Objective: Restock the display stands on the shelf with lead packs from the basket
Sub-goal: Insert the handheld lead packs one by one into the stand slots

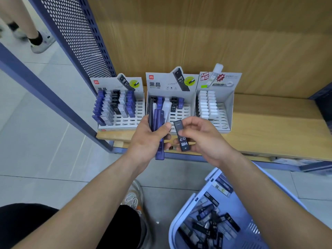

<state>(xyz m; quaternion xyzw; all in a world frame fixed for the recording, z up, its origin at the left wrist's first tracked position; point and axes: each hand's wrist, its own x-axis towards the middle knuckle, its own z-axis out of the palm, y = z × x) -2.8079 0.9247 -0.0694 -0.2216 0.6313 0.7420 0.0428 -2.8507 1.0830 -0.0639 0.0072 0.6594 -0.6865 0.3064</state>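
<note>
Nearest you, below and to the right of your fingers, the blue basket sits on the floor with loose lead packs heaped in its bottom. Your left hand has its thumb and fingers curled round a bundle of packs, purple and black, pointing away from you. Just to its right, your right hand pinches a single black pack marked HB 0.7, with the print upside down to you. Beyond both hands, the wooden shelf carries three display stands side by side. The middle stand, straight ahead of your fingers, has packs only in its back rows. The left stand is mostly full. The right stand holds two columns of white packs.
</note>
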